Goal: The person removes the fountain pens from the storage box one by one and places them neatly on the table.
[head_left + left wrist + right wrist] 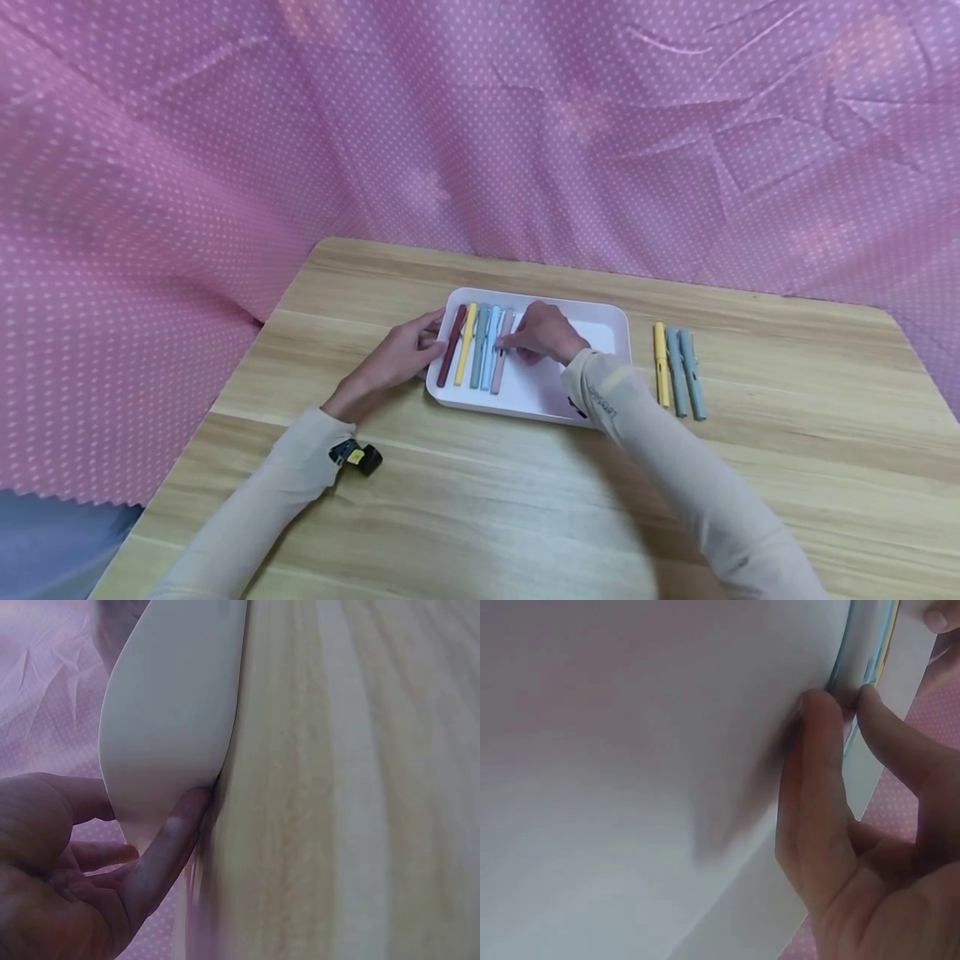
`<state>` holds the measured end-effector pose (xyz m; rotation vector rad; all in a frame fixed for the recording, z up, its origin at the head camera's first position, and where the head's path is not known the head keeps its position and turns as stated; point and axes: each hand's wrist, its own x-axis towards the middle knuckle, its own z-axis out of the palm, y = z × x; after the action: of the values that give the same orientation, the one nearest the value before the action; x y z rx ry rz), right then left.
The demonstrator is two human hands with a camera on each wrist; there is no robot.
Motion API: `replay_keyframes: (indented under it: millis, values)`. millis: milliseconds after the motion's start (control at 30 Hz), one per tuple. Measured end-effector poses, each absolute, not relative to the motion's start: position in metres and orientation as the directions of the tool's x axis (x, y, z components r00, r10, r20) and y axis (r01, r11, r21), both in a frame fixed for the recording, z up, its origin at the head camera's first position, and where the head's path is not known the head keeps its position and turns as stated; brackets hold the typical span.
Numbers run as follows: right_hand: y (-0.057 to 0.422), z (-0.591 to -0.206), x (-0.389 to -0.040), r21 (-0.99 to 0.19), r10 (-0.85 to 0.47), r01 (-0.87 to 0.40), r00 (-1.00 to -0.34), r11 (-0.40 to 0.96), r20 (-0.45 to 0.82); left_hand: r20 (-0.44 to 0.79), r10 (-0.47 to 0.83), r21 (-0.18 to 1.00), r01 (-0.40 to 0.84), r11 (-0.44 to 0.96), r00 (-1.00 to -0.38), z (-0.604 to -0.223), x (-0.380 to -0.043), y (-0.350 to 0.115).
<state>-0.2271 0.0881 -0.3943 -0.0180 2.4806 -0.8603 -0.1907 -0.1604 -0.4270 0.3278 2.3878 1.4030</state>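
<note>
A white tray [540, 406] holds a row of pens at its left side: a dark red pen [452, 346], a yellow pen [466, 343], a grey-green pen [480, 347], a light blue pen [491, 347] and a pale pink pen [502, 367]. With thumb and fingertips, my right hand [546, 332] pinches the pink pen, which lies beside the light blue one. The right wrist view shows this pinch around the pen's barrel [852, 671]. At the tray's left end, my left hand [397, 354] grips the wall, its fingers on the tray's corner [169, 742] in the left wrist view.
To the right of the tray, another yellow pen [661, 364] and two grey-green pens [676, 371] lie side by side on the wooden table [480, 492]. A pink dotted cloth [480, 133] hangs behind the table and along its left side.
</note>
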Motion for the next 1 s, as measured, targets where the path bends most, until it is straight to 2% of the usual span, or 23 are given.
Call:
replay_keyframes:
  millis: [633,1000]
  values:
    - [0.0969,-0.3889,-0.2252,-0.526,-0.158,0.157,-0.849,0.836,-0.504,-0.217,0.346,0.869,-0.019,0.495,-0.913,-0.4246,-0.1894,-0.1588]
    - [0.0912,-0.3881,-0.2261,-0.491,-0.122,0.181,-0.844,0.852,-0.523,-0.203,0.345,0.860,0.001,0.510,-0.916,-0.4250,-0.1899,-0.1585]
